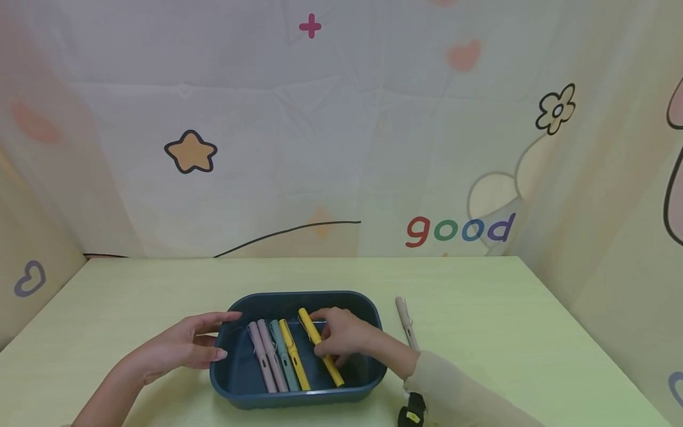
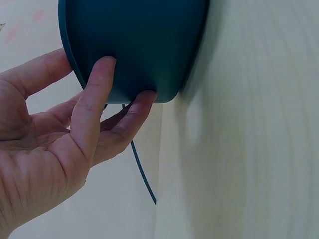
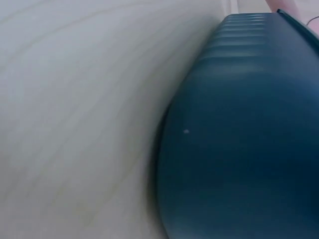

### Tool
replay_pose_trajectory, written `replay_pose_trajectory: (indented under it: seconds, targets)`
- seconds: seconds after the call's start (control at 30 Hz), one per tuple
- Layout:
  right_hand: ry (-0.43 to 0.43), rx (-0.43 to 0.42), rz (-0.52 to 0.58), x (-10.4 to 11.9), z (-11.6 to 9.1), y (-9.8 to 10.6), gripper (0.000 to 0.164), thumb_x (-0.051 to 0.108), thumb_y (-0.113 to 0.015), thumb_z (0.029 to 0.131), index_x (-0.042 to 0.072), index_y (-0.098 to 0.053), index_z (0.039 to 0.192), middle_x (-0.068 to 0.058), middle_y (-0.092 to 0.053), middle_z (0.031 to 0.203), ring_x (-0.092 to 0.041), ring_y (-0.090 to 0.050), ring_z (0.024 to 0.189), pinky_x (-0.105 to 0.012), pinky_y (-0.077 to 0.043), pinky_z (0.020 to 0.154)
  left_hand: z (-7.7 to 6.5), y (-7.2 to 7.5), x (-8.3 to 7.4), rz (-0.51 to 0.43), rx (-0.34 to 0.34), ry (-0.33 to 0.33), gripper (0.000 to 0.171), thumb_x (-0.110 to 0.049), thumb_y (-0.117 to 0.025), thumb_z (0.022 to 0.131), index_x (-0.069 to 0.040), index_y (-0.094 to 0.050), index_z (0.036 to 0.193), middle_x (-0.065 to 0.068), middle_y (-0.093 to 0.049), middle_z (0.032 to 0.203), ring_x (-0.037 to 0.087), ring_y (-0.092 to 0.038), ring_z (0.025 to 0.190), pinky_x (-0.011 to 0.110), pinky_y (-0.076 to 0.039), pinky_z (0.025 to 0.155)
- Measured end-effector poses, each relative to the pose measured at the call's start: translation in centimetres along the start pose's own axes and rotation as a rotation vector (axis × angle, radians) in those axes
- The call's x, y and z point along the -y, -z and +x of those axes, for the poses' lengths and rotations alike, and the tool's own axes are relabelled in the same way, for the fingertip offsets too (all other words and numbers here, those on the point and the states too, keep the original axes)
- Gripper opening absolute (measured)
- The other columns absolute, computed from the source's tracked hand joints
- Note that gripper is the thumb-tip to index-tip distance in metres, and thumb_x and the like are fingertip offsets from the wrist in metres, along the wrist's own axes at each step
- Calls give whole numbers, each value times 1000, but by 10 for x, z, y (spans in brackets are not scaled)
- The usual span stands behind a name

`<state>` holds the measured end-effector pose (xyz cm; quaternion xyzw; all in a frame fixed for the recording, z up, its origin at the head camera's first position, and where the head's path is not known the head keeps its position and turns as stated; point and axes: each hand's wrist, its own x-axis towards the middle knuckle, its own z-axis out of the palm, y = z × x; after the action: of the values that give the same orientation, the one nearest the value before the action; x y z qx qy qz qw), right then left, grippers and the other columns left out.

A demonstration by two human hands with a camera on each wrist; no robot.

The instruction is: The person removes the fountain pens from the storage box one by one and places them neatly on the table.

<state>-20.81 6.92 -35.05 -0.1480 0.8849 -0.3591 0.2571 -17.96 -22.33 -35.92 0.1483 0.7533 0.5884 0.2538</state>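
In the head view a dark teal plastic tray (image 1: 299, 400) stands on the table. Inside it, side by side, lie two mauve pens (image 1: 262, 357), a teal pen (image 1: 284, 356) and a yellow pen (image 1: 295, 356), all capped with clips. My right hand (image 1: 344, 333) pinches a second yellow pen (image 1: 333, 370), slanted inside the tray on the right. At the tray's left end is my left hand (image 1: 194, 339), its fingers fairly straight. In the left wrist view, the thumb (image 2: 99, 79) and another fingertip touch the tray's outer wall. The right wrist view shows only the tray's outside (image 3: 239, 139), not the hand.
A greyish-beige pen (image 1: 407, 320) lies on the pale table (image 1: 480, 314) right of the tray, partly hidden by the right forearm. A black item with a yellow mark (image 1: 412, 410) is below the right sleeve. Printed cloth (image 1: 341, 136) hangs behind and along both sides.
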Motion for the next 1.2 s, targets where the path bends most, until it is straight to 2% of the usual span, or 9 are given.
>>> replay_pose_trajectory:
  seconds: [0.33,0.63,0.77,1.2]
  targets:
    - [77,-22,12,-2,-9,12,56,0,-66,75,2,-48,128,-5,-57,75,-14,-58,58,-28,-52,48,0,1,1,-6,11,-9,68,-9,-62,84,1,-25,141,31,-31,137,28,-50,111,42,-49,81]
    - [143,-52,80,-6,-19,21,56,-3,-65,74,0,-50,127,-5,-56,75,-14,-60,61,-30,-53,50,-1,0,0,10,5,-8,68,-9,-63,84,1,-26,141,34,-27,138,29,-51,109,46,-49,81]
    - [173,-53,115,-7,-22,26,56,-4,-64,74,0,-49,128,-5,-57,77,-14,-60,63,-31,-53,51,-1,0,1,6,11,-12,68,-10,-62,85,1,-26,141,31,-31,137,30,-50,112,46,-48,83]
    - [166,-105,178,-10,-35,45,56,-2,-63,77,0,-47,130,-7,-58,80,-16,-62,67,-34,-54,55,-1,0,1,5,15,-25,68,-10,-63,85,2,-25,141,31,-34,135,31,-50,113,47,-48,83]
